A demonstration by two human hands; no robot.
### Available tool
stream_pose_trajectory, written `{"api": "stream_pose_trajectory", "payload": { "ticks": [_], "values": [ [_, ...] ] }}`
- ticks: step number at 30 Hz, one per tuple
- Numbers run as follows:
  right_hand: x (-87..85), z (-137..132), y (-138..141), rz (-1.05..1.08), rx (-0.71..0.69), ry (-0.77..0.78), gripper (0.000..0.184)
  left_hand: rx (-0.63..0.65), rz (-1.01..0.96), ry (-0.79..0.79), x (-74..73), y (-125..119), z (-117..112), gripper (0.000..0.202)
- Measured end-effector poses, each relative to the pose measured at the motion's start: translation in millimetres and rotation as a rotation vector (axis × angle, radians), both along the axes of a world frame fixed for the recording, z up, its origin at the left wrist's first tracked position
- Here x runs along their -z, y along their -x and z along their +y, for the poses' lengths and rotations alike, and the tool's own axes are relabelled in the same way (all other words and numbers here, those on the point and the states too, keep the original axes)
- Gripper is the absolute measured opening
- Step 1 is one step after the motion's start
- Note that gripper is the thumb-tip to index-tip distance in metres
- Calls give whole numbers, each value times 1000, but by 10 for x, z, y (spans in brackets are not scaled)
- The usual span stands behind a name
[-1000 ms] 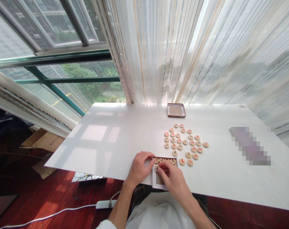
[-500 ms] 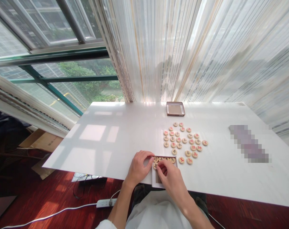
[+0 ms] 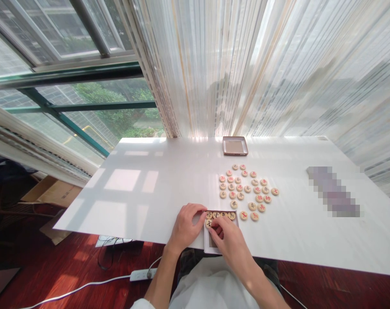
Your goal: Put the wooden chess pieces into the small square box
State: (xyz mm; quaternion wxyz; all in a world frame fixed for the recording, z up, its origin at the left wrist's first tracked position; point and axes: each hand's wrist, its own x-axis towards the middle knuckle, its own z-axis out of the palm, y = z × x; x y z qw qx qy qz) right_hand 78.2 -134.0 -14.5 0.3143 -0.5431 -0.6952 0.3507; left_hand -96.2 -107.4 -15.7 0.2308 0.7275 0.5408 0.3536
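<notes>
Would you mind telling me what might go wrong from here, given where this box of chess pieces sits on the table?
The white-walled box sits right at the table's near edge, so a slip of the right hand might push it off and spill the xiangqi pieces lying in it. The loose pieces just beside it, such as the red-marked piece, are close enough that they could be knocked out of place.

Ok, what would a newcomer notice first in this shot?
The xiangqi pieces catch the eye, loosely grouped on the white table right of centre. Below them, the left hand and right hand are at a shallow box on the table's near edge. A striped curtain fills the upper right.
</notes>
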Motion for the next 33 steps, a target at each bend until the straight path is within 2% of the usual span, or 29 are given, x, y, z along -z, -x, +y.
{"api": "stream_pose_trajectory", "payload": {
  "ticks": [4,11,16,20,24,27,33],
  "values": [
    [2,0,-5,-1,2,-10,11,0,3,-2,-8,0,5,13],
    [-120,-40,-42,7,-50,16,12,-1,-4,-3,-2,-2,3,13],
    [-197,-98,-321,43,10,0,17,12,11,-3,-27,-3,-14,15],
    [-112,-169,-722,-5,126,-69,17,43,64,9,-57,-29,-24,26],
    [51,-229,-1002,-24,146,-88,18,62,105,15,-66,-51,-22,27],
    [120,-247,-1068,-11,152,-87,20,68,112,20,-59,-49,-21,25],
    [143,-231,-1098,6,140,-50,22,73,103,43,-56,-39,-31,20]
  ]
}}
